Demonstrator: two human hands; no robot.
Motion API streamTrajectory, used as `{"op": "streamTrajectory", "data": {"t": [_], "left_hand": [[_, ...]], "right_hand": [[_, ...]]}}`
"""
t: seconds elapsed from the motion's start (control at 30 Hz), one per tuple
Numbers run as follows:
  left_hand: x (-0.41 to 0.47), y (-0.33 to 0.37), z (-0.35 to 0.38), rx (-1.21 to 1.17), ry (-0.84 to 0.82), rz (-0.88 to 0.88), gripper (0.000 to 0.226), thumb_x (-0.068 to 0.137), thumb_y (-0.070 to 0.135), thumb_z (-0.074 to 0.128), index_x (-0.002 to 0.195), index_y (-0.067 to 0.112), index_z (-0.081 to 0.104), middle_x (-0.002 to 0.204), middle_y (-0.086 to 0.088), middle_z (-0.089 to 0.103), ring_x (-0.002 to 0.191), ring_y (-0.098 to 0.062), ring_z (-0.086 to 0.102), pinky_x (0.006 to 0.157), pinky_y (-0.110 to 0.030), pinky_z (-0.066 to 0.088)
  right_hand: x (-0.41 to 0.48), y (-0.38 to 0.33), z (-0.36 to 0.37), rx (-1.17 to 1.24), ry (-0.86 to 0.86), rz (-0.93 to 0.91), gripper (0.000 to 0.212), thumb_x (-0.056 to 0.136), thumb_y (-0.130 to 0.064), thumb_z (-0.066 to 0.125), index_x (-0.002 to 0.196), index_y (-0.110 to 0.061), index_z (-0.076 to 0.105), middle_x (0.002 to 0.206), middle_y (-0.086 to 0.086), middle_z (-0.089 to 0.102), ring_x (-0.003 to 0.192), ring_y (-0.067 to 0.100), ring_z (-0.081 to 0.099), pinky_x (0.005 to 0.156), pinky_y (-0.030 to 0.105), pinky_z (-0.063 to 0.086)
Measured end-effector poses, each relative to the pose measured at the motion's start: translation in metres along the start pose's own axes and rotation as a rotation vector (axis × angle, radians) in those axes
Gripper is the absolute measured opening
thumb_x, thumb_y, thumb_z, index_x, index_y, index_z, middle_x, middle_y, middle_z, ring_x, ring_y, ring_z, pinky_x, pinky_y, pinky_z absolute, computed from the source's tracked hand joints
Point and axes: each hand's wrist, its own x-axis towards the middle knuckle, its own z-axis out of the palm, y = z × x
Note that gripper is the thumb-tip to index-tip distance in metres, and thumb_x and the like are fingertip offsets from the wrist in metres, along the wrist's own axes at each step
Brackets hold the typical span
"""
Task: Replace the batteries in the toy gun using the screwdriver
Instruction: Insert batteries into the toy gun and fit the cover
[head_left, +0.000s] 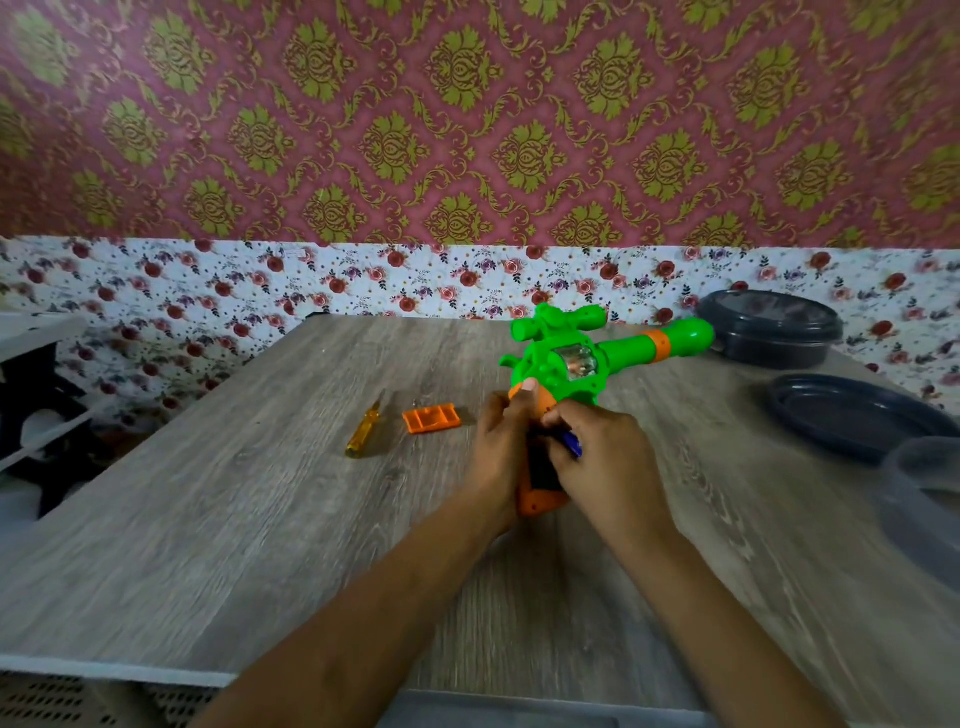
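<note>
- The toy gun (566, 364) is near the middle of the table (260, 519), a little to the right. Its green barrel points to the far right and its orange grip points toward the person.
- The grip is open on the side; a dark cavity shows there between the two hands.
- The left hand (498, 447) is wrapped around the grip from the left, with the thumb pressing on the upper orange part.
- The right hand (597, 457) is closed on a blue battery (571, 444), pinched in the fingers just at the open cavity. I cannot tell if the battery is already partly inside.
- The orange cover (431, 419) lies on the table just left of the hands, inner side up.
- The yellow screwdriver (365, 428) lies left of the cover, apart from it, with nothing touching it.
- At the far right a dark bowl (769, 332) stands near the muzzle; its inside is not visible from here.
- Nearer, a dark lid (852, 415) lies flat with nothing visible on it.
- At the right edge there is a blurred grey container (924, 499); its contents cannot be seen.
</note>
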Motion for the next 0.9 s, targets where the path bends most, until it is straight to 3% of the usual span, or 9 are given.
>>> {"op": "streamTrajectory", "data": {"t": [0.13, 0.2, 0.27, 0.33, 0.43, 0.53, 0.67, 0.8, 0.9], "left_hand": [[0.001, 0.002, 0.0, 0.041, 0.034, -0.016, 0.018, 0.098, 0.022, 0.045, 0.083, 0.013, 0.047, 0.073, -0.008, 0.053, 0.059, -0.011, 0.059, 0.048, -0.018, 0.048], [0.004, 0.003, -0.002, 0.064, 0.072, -0.023, 0.018, 0.097, 0.029, 0.048, 0.086, 0.015, 0.049, 0.08, -0.01, 0.052, 0.072, -0.018, 0.057, 0.058, -0.024, 0.05], [0.003, 0.006, 0.0, 0.056, 0.098, -0.029, 0.019, 0.096, 0.032, 0.05, 0.086, 0.016, 0.049, 0.084, -0.012, 0.054, 0.077, -0.021, 0.058, 0.065, -0.029, 0.051], [0.002, 0.008, -0.001, 0.027, 0.094, -0.046, 0.018, 0.095, 0.032, 0.051, 0.086, 0.017, 0.05, 0.085, -0.012, 0.059, 0.069, -0.02, 0.061, 0.061, -0.03, 0.053], [-0.002, 0.014, -0.004, 0.021, 0.032, -0.098, 0.019, 0.095, 0.039, 0.049, 0.097, 0.02, 0.05, 0.088, -0.012, 0.065, 0.059, -0.018, 0.064, 0.057, -0.029, 0.054], [0.0, 0.013, -0.008, 0.047, 0.027, -0.112, 0.029, 0.094, 0.044, 0.049, 0.11, 0.02, 0.051, 0.093, -0.011, 0.067, 0.065, -0.018, 0.067, 0.059, -0.029, 0.055], [0.002, 0.011, -0.009, 0.053, 0.045, -0.133, 0.038, 0.093, 0.044, 0.05, 0.118, 0.015, 0.051, 0.095, -0.012, 0.068, 0.064, -0.016, 0.068, 0.054, -0.026, 0.055], [0.004, 0.009, -0.012, 0.054, 0.079, -0.143, 0.046, 0.092, 0.046, 0.051, 0.124, 0.012, 0.051, 0.096, -0.014, 0.069, 0.059, -0.015, 0.07, 0.049, -0.025, 0.055], [0.005, 0.008, -0.01, 0.052, 0.085, -0.14, 0.048, 0.092, 0.045, 0.051, 0.125, 0.01, 0.05, 0.091, -0.013, 0.069, 0.057, -0.015, 0.069, 0.048, -0.025, 0.054]], "right_hand": [[0.014, -0.015, -0.004, -0.235, -0.024, 0.024, 0.026, 0.085, -0.022, 0.057, 0.107, -0.011, 0.053, 0.099, 0.011, 0.066, 0.095, 0.031, 0.061, 0.07, 0.034, 0.044], [0.018, -0.016, -0.001, -0.233, 0.016, 0.057, 0.035, 0.082, -0.023, 0.063, 0.111, -0.009, 0.05, 0.096, 0.01, 0.066, 0.092, 0.03, 0.062, 0.069, 0.033, 0.043], [0.02, -0.014, -0.001, -0.056, 0.024, 0.148, 0.029, 0.075, -0.019, 0.071, 0.096, -0.008, 0.056, 0.084, 0.008, 0.066, 0.08, 0.026, 0.063, 0.065, 0.03, 0.043], [0.021, -0.006, -0.004, 0.338, 0.03, 0.382, 0.018, 0.072, -0.017, 0.076, 0.077, -0.01, 0.059, 0.071, 0.006, 0.064, 0.057, 0.012, 0.06, 0.053, 0.02, 0.046], [0.016, 0.015, -0.015, 0.997, 0.062, 0.845, 0.014, 0.084, -0.018, 0.062, 0.071, -0.012, 0.06, 0.057, -0.001, 0.067, 0.034, 0.002, 0.043, 0.03, 0.01, 0.029], [0.005, 0.034, -0.022, 1.372, 0.059, 1.085, 0.019, 0.086, -0.009, 0.041, 0.074, -0.006, 0.055, 0.061, 0.004, 0.069, 0.027, 0.002, 0.036, 0.028, 0.01, 0.024], [0.002, 0.036, -0.02, 1.616, 0.094, 1.136, 0.039, 0.057, -0.011, 0.033, 0.084, 0.006, 0.055, 0.076, 0.017, 0.064, 0.029, 0.006, 0.036, 0.034, 0.009, 0.026], [0.004, 0.034, -0.016, 1.651, 0.083, 1.129, 0.038, 0.055, -0.007, 0.032, 0.086, 0.002, 0.052, 0.085, 0.019, 0.06, 0.034, 0.008, 0.04, 0.041, 0.017, 0.03], [0.004, 0.033, -0.017, 1.76, 0.026, 1.112, 0.026, 0.064, 0.001, 0.036, 0.087, 0.001, 0.048, 0.091, 0.027, 0.059, 0.043, 0.011, 0.051, 0.042, 0.015, 0.04]]}}
